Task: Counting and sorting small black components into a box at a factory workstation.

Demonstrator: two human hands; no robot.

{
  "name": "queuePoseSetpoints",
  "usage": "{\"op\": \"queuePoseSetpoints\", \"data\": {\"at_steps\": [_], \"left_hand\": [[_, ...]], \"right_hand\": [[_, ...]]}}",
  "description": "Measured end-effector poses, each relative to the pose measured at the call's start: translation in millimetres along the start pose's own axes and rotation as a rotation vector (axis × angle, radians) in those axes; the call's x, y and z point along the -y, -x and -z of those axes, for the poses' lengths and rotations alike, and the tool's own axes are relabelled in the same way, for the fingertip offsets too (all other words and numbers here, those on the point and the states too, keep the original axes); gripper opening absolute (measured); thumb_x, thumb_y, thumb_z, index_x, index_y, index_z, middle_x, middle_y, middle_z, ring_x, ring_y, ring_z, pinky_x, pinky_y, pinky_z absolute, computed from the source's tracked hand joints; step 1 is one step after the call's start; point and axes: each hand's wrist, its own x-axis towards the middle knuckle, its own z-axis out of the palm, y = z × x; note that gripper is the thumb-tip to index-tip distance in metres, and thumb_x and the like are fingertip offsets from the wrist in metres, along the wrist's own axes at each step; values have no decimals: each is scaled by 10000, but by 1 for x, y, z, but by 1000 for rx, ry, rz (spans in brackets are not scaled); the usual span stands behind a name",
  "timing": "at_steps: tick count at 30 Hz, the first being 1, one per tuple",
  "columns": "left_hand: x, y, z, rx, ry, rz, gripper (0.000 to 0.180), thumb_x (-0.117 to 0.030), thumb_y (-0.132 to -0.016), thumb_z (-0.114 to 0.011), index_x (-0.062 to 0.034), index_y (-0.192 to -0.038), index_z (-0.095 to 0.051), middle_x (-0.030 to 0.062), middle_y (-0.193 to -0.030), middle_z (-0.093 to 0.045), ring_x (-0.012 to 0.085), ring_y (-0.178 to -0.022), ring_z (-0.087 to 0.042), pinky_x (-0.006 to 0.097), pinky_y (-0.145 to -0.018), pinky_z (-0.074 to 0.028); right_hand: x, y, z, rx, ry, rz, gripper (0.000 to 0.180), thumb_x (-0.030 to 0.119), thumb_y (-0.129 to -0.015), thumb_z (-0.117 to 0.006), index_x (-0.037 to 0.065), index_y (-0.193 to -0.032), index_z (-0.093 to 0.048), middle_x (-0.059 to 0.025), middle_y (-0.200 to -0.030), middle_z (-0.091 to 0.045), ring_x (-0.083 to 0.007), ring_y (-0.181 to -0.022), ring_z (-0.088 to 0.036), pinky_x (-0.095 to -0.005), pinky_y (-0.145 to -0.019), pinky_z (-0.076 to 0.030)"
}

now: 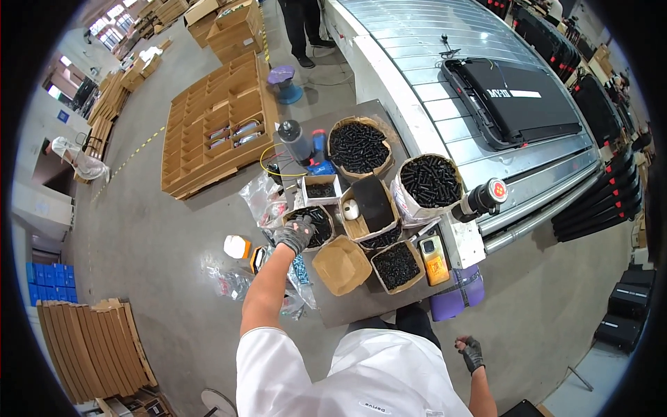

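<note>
My left hand [297, 234] was positioned at the container [333, 230] of dark parts [320, 222]; its grip was indeterminable. My right hand [470, 353] hung loosely curled.

Grey gloves [294, 238]; black parts [322, 225]; brown carton [342, 265]; white shirt [389, 365].

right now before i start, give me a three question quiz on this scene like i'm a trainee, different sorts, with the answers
1. Which of the person's hands is at a small container of dark parts?
2. True or false: the right hand is touching the phone.
3. What lies on the slatted metal surface? a) a purple stool b) a black case c) a stack of blue boxes

Key:
1. The left hand.
2. False; it is well apart from it.
3. b
</note>
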Motion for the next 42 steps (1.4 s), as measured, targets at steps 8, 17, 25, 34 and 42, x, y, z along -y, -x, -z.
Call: {"op": "queuePoseSetpoints", "data": {"at_steps": [8, 17, 25, 34, 42], "left_hand": [[-18, 30, 26, -342, 613, 493, 229, -169, -841, -581, -94, -1053, -629, 157, -1000, -655, 337, -942, -627, 414, -840, -495], [-175, 155, -4, -241, 1724, 688, 263, -136, -850, -661, 12, -1068, -664, 48, -878, -674, 122, -755, -624, 277, -708, -517], [-279, 198, -4, -141, 1762, 882, 198, -90, -858, -652, 33, -1013, -650, 63, -810, -666, 144, -711, -642, 280, -682, -538], [-281, 214, -3, -199, 1717, 901, 239, -117, -861, -642, 19, -1057, -629, 72, -810, -670, 120, -702, -615, 266, -690, -497], [-246, 198, -18, -126, 1682, 676, 230, -117, -867, -626, 21, -1049, -646, 60, -809, -673, 117, -710, -611, 258, -678, -501]], "right_hand": [[36, -41, 1, 136, 135, 140, 149, 146, -827, -631, 47, -938, -641, -11, -784, -632, -104, -717, -573, -257, -657, -463], [205, -82, -83, 374, 548, 841, 190, 116, -803, -624, 74, -987, -610, -135, -907, -622, -328, -880, -613, -371, -775, -494], [236, -155, -185, 402, 815, 1153, 464, 92, -788, -590, 56, -1245, -522, -196, -1257, -500, -376, -1130, -519, -428, -933, -452], [239, -162, -242, 270, 1117, 1126, 493, 245, -744, -705, 114, -1204, -583, -223, -1175, -526, -392, -1110, -495, -447, -893, -451], [211, -180, -213, 233, 628, 976, 142, 89, -767, -647, 49, -904, -650, -115, -891, -636, -310, -847, -610, -376, -767, -482]]}}
